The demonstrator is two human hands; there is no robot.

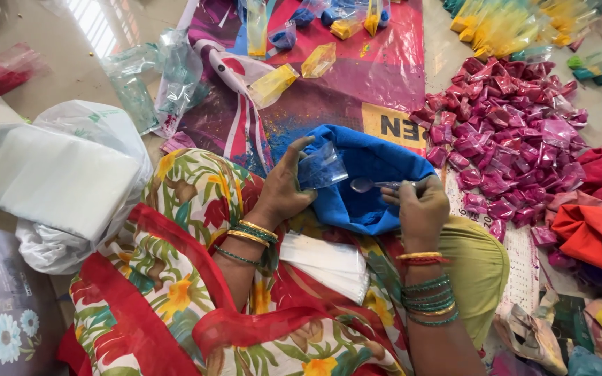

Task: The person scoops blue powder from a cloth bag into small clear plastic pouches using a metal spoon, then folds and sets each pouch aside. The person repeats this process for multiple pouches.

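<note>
Head view: left hand (283, 188) pinches a small clear pouch (322, 167) at its edge, thumb up and fingers behind, mouth held open and tipped toward 3 o'clock so it faces the spoon. Blue dust shows inside the pouch.

Right hand (421, 205) is closed around the handle of a metal spoon (371, 184), bowl pointing to 9 o'clock, just beside the pouch mouth. Can't tell whether the bowl is loaded.

Both sit directly over the open blue bag of powder (371, 174) on the lap, so any spill drops back into the bag.

Stack of flat empty pouches (325, 261) lies on the lap at 6 o'clock of the left hand, near for grabbing.

Filled magenta packets (510, 125) are piled on the floor at 2 o'clock, well apart from the blue powder; yellow packets (294, 73) lie on the printed plastic sheet (377, 63) at 12 o'clock. Colours are kept in separate heaps.
</note>
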